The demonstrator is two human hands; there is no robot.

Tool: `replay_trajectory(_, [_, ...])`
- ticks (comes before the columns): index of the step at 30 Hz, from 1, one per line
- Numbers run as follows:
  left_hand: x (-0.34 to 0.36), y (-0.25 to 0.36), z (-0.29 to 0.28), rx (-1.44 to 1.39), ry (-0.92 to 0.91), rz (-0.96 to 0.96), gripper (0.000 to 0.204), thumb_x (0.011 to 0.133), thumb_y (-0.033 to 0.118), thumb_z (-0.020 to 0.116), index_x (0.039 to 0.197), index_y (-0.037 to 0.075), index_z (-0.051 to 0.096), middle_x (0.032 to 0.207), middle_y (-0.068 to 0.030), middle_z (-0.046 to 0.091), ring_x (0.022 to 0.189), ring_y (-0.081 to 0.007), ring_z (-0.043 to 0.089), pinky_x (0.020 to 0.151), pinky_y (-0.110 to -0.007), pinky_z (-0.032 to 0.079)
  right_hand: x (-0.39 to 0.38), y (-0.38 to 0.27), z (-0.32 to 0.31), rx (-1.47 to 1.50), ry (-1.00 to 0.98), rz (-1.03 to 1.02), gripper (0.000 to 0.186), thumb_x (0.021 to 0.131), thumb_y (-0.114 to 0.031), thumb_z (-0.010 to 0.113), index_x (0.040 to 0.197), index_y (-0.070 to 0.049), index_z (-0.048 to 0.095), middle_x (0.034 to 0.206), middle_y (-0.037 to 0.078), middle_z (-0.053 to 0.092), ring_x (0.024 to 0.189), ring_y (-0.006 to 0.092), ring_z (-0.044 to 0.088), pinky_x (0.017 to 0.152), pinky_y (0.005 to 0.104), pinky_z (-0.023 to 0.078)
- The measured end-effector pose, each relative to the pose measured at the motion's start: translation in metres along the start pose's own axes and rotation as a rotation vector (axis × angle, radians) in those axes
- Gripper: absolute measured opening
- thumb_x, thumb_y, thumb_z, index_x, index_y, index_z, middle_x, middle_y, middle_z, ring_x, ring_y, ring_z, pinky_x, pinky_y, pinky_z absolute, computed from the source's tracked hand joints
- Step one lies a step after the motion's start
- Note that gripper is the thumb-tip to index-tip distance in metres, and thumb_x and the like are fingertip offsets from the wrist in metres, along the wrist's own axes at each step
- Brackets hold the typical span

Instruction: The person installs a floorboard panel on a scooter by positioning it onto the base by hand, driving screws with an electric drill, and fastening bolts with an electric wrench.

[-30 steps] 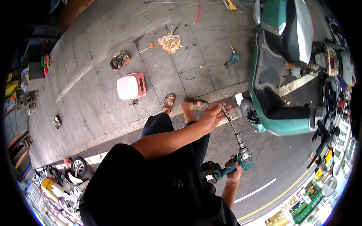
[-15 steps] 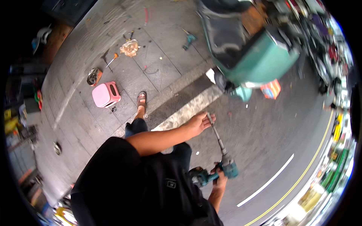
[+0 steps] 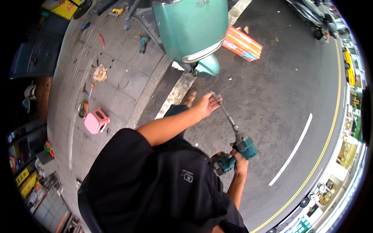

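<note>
A teal cordless impact wrench (image 3: 245,146) with a long metal extension bar (image 3: 230,119) is held out over the road. My right hand (image 3: 240,162) wraps round its handle, just above the battery. The far end of the bar lies in my left hand (image 3: 208,105), pinched by the thumb, with the other fingers stretched out loosely. What the bar's tip carries is too small to make out. Ahead of my hands stands a green scooter (image 3: 190,29), its front fender (image 3: 208,65) apart from the tool.
A pink stool (image 3: 95,121) stands on the pavement at left. Beyond it lie an orange-handled screwdriver (image 3: 92,88), a crumpled rag (image 3: 100,73) and a teal cordless tool (image 3: 143,44). An orange box (image 3: 243,43) lies by the scooter. A kerb (image 3: 149,87) divides pavement from road.
My view has swung and moved toward the scooter, which now appears nearer the top middle. My foot has left the pavement for the kerb side. Both hands keep the wrench and bar.
</note>
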State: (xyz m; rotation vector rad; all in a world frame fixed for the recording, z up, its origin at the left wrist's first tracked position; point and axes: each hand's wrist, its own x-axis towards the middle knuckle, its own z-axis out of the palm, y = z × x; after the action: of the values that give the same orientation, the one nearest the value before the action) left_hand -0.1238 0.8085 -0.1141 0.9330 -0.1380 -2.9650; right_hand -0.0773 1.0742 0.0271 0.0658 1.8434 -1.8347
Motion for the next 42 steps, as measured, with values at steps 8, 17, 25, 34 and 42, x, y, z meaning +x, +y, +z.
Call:
replay_trajectory(8, [-0.016,0.004,-0.058,0.014,-0.289,0.206,0.024,0.099,0.025,0.047,0.109,0.005,0.054,0.107,-0.0154,0.066,0.104,-0.0329,0.064,0.087,-0.043,0.055,0.049,0.052,-0.068,-0.098,-0.236,0.071,0.041,0.072,-0.011,0.068,0.11,0.0,0.059,0.086,0.01,0.064,0.065,0.0162,0.058,0.061,0.0299,0.048])
replay_trajectory(17, [-0.085,0.042,-0.049,0.061,0.047,0.556,0.021,0.093,0.021,0.056,0.111,0.012,0.055,0.112,-0.0141,0.064,0.101,-0.0275,0.064,0.091,-0.045,0.052,0.185,0.0,-0.028,0.091,-0.611,0.485,0.045,0.073,-0.011,0.069,0.115,0.0,0.058,0.092,0.013,0.067,0.06,0.0148,0.059,0.052,0.0268,0.05])
replay_trajectory(25, [-0.104,0.021,-0.125,0.157,0.321,0.743,0.024,0.092,0.025,0.058,0.113,0.014,0.055,0.116,-0.0138,0.062,0.099,-0.0267,0.064,0.091,-0.044,0.052,0.259,0.11,0.002,0.215,-0.85,0.764,0.046,0.073,-0.009,0.068,0.117,-0.001,0.056,0.089,0.015,0.066,0.056,0.0154,0.056,0.054,0.0284,0.049])
replay_trajectory(34, [-0.062,0.075,-0.214,0.352,0.371,0.673,0.023,0.097,0.028,0.053,0.112,0.01,0.053,0.111,-0.0127,0.06,0.094,-0.0239,0.064,0.087,-0.04,0.054,0.295,0.246,0.046,0.365,-0.749,0.939,0.047,0.07,-0.006,0.071,0.113,0.002,0.054,0.085,0.022,0.067,0.052,0.0171,0.057,0.048,0.029,0.05])
replay_trajectory(42, [0.042,0.15,-0.486,0.073,0.402,0.592,0.019,0.101,0.023,0.043,0.105,0.007,0.052,0.108,-0.0102,0.057,0.1,-0.0216,0.057,0.094,-0.038,0.05,0.338,0.434,0.121,0.243,-0.681,0.944,0.031,0.076,-0.009,0.071,0.105,0.001,0.063,0.09,0.015,0.07,0.057,0.0149,0.061,0.052,0.0265,0.052])
